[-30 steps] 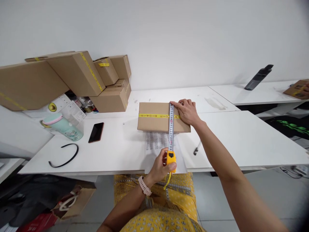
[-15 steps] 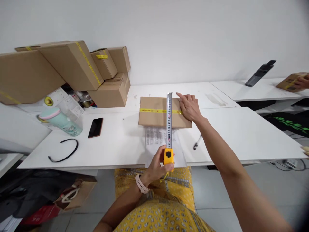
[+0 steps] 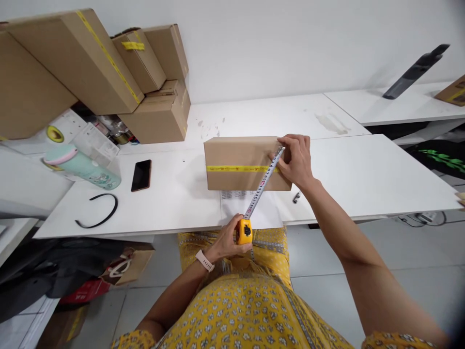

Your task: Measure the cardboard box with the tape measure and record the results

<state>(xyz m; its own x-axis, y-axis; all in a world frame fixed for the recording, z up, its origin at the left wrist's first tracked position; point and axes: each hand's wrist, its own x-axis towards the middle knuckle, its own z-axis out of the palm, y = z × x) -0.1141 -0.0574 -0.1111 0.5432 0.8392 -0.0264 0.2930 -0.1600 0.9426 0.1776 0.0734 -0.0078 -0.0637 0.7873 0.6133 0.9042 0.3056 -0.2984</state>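
A flat cardboard box with a yellow tape band lies on the white table, tilted up toward me. My left hand is closed round a yellow tape measure case at the table's front edge. Its blade runs diagonally up across the box's right part. My right hand pinches the blade's tip at the box's upper right corner and rests on the box. A printed sheet lies under the box's front edge.
Stacked cardboard boxes fill the back left. A mint bottle, a black phone and a black curved band lie left of the box. A pen lies by my right wrist. A dark wedge-shaped device leans on the far table.
The box has tipped up toward me. The blade, which ran straight across it, now slants to the upper right corner, where my right hand has moved to pinch its tip. The view dropped lower.
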